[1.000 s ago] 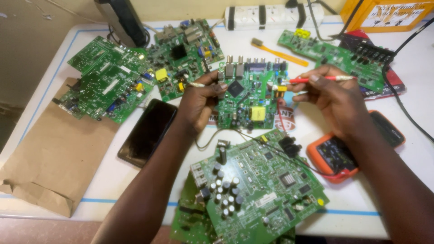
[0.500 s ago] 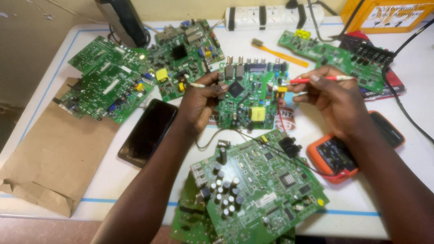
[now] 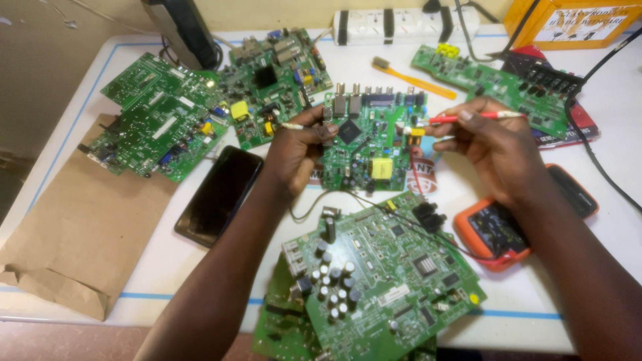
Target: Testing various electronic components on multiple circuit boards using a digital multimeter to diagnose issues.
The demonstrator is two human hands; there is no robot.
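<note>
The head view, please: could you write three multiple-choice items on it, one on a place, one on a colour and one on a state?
1. Where does the phone lie?
A. left of the left hand
B. on the meter
C. beside the power strip

2. What colour is the probe in the right hand?
A. blue
B. red
C. green

3. How is the phone's screen?
A. lit
B. cracked
C. dark

Answers:
1 A, it lies on the table by the left forearm.
2 B, its shaft shows red between the fingers.
3 C, the glass is black all over.
</note>
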